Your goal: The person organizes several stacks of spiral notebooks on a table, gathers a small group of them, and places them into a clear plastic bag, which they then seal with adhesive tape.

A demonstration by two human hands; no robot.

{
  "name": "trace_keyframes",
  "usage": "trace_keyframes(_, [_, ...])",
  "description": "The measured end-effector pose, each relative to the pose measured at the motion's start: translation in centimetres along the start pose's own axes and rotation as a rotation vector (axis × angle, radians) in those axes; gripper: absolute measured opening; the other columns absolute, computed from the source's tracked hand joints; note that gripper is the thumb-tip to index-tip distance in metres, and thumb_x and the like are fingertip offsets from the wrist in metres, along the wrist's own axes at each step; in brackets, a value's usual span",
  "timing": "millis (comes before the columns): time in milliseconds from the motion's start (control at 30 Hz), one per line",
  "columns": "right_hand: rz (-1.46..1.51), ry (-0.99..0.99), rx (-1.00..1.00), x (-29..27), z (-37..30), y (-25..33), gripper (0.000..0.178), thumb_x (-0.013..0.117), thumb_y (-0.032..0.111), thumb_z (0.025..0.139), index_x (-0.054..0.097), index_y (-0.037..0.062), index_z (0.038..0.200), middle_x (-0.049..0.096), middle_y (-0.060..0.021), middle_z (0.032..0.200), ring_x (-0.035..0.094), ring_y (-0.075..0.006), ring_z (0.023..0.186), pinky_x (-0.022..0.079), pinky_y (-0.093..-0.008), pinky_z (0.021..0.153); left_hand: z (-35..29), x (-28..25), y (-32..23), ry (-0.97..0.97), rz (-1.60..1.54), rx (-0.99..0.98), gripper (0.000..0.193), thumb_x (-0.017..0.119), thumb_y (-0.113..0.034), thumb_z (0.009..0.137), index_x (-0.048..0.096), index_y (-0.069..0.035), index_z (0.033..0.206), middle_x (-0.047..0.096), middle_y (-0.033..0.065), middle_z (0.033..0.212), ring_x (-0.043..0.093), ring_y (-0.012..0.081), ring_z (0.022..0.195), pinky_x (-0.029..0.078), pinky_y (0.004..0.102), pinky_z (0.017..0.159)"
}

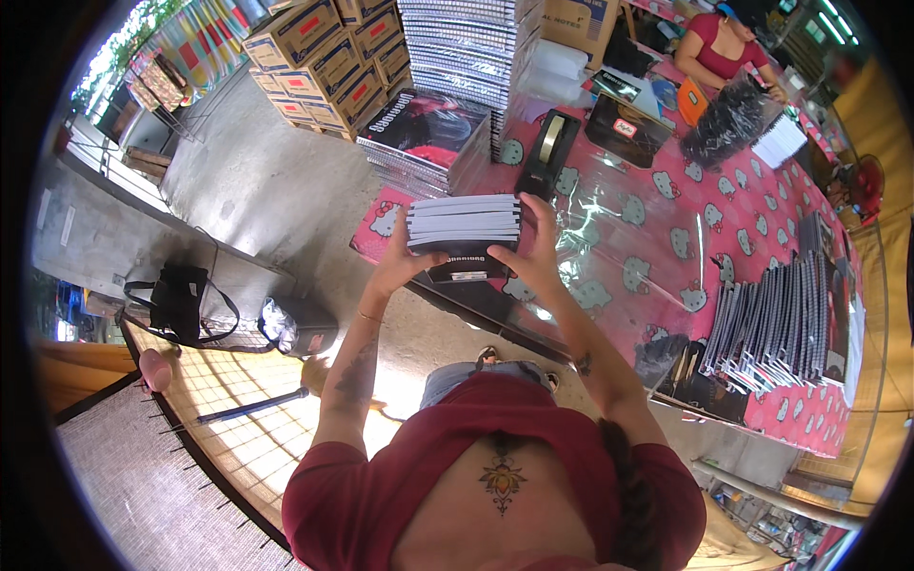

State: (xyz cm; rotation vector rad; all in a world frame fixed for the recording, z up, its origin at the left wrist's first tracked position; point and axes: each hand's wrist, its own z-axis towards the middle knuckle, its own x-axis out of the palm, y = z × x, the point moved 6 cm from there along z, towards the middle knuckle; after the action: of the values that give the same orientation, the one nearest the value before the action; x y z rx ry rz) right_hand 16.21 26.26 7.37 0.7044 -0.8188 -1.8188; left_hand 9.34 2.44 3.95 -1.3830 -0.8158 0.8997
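Observation:
A small stack of notebooks (464, 221) with dark covers and white page edges is held between my two hands at the near left edge of the table. My left hand (398, 262) grips its left side, thumb along the front. On the right side, my right hand (535, 249) closes round it the same way. Just beyond stands a black tape dispenser (549, 152) with a roll of tape. Past the stack to the left, a pile of spiral notebooks (428, 133) shows a dark, red-tinted cover on top.
A pink patterned cloth under clear plastic covers the table (657, 233). Spiral notebooks (771, 324) lie fanned at the right. A tall notebook stack (466, 57) and cardboard boxes (324, 62) stand behind. Across the table, a person (728, 48) handles a black plastic-wrapped bundle (733, 119).

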Motion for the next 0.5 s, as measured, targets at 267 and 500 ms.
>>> trace_keyframes(267, [0.124,-0.106,0.32,-0.1,-3.9,-1.0,0.058,0.085,0.016,0.073,0.054,0.0013,0.12,0.059,-0.011,0.113,0.058,-0.02,0.095,0.046,-0.0321,0.085,-0.3,0.4,-0.9,0.011,-0.012,-0.012,0.1,0.081,-0.001,0.07,0.016,0.004,0.146,0.052,0.0136,0.128,0.05,0.0222,0.12,0.042,0.034,0.101])
trace_keyframes(500, [-0.017,-0.054,0.192,-1.0,-3.0,0.1,0.059,0.085,0.014,0.071,0.054,0.0032,0.12,0.058,-0.0083,0.109,0.054,-0.0176,0.097,0.043,-0.0312,0.089,-0.4,1.2,-2.7,0.024,-0.047,-0.058,0.086,0.076,0.005,0.069,0.027,0.003,0.139,0.056,0.0122,0.123,0.055,0.0203,0.112,0.048,0.0309,0.093])
